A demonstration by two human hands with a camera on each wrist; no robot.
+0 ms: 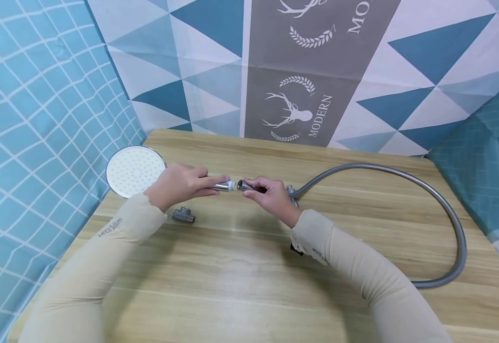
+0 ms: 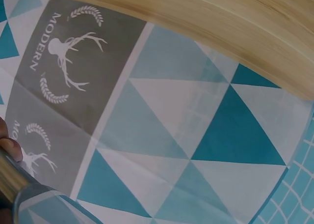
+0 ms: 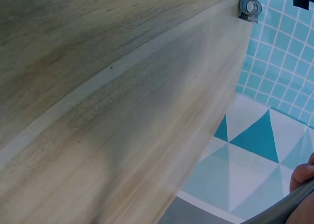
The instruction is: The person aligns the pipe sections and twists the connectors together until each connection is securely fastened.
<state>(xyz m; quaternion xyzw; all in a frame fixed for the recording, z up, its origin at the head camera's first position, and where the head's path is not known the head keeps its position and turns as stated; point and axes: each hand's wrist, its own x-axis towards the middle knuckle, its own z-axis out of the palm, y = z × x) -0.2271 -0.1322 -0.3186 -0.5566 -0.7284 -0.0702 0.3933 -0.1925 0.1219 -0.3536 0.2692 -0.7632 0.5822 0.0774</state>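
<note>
Worktop (image 1: 232, 286) filled the lower frame. Centrally, the left hand (image 1: 185, 183) gripped a shower handle (image 1: 222, 186), the right hand (image 1: 275, 195) a metal connector (image 1: 247, 186); both looked slick, best held midway.

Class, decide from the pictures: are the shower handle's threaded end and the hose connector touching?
Apart. The head view shows it: a narrow strip of wooden tabletop separates the threaded end from the open mouth of the hose connector.

Light from above is flooding the worktop (image 1: 228, 300), leaving a pale glare near its middle, while the sleeves (image 1: 96, 262) are casting soft shadows across it. Both wrist views are looking dimmer, the left one bowing the worktop's edge through lens distortion.
</note>
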